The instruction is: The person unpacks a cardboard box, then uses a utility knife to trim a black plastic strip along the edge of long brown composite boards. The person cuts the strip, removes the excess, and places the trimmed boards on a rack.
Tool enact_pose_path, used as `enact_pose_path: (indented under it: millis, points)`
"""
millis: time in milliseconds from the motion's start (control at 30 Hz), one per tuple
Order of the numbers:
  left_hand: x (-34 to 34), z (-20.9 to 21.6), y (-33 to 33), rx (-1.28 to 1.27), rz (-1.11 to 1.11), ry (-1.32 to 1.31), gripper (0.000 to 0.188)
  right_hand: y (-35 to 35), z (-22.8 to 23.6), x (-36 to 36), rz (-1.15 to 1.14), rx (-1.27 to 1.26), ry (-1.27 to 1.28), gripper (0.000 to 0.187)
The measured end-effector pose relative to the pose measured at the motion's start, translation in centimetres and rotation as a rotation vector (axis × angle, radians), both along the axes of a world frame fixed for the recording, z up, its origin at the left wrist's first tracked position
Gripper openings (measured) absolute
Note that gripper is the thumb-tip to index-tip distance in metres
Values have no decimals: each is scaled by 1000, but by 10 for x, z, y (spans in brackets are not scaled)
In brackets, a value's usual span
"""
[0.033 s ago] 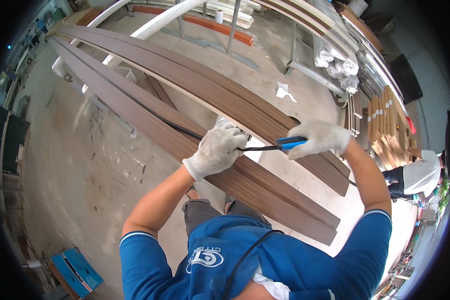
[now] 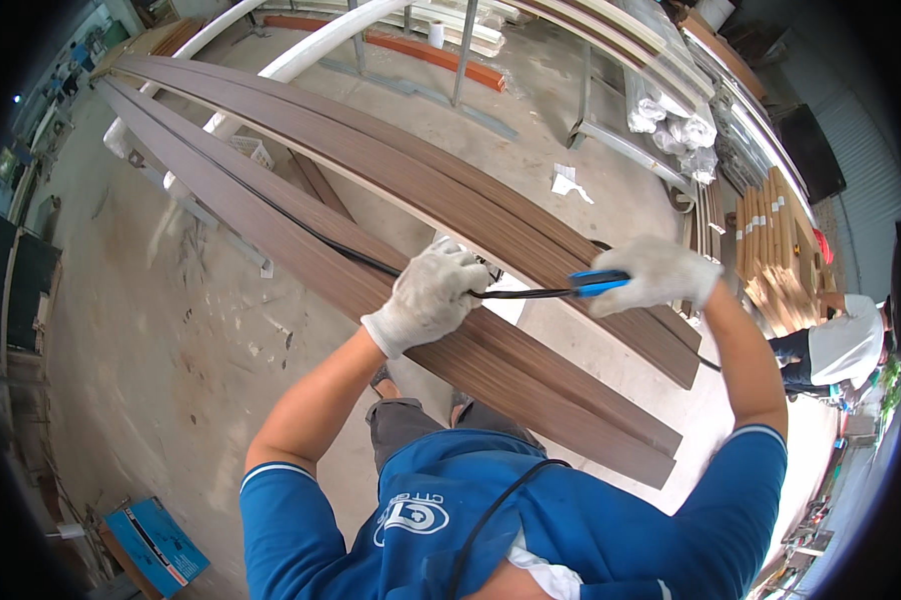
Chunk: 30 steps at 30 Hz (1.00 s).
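Observation:
My left hand (image 2: pixel 427 300), in a white knit glove, is closed round a black flexible strip (image 2: pixel 341 248). That strip trails away to the far left along the near pair of brown wood-grain boards (image 2: pixel 546 385). Between my hands a black length (image 2: pixel 526 294) runs nearly straight to a small blue-and-black hand tool (image 2: pixel 601 283). My right hand (image 2: pixel 661 274), gloved too, grips this tool above the far pair of boards (image 2: pixel 471 200); its exact kind is partly hidden by my fingers.
White padded rails (image 2: pixel 301 55) carry the boards at the far left. Right of them stands a metal rack (image 2: pixel 621 140) with wrapped profiles. Cardboard bundles (image 2: pixel 776 245) and a person in a white shirt (image 2: pixel 843 340) are at the right. A blue box (image 2: pixel 156 545) sits lower left.
My right hand has shifted slightly to the right with the blue tool, and more black length shows between my hands. My left hand has moved a little left, still gripping the strip.

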<state>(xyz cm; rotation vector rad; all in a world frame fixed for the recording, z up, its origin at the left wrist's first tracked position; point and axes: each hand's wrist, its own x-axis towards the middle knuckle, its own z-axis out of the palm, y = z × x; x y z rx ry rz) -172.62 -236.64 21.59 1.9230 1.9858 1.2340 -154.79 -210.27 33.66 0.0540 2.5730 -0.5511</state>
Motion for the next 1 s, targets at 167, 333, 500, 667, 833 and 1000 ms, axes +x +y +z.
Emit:
enact_pose_path:
  millis: [167,333,500,667,833,1000]
  points:
    - [-1,-5,2,-51,14,12,17,75,40,157,-452,417,-25,44]
    - [12,8,4,-164,52,38,15,66,19,314,-886,243,75,39]
    - [49,29,10,-410,-118,-26,20,10,-61,367,-911,540,572,23]
    - [87,28,29,-579,-251,-157,18,-7,-104,383,-912,643,750,22]
    - [113,19,31,-525,-68,-40,12,-7,-96,393,-985,126,524,42]
    - [144,10,18,-323,202,107,13,11,-41,328,-1214,-206,384,43]
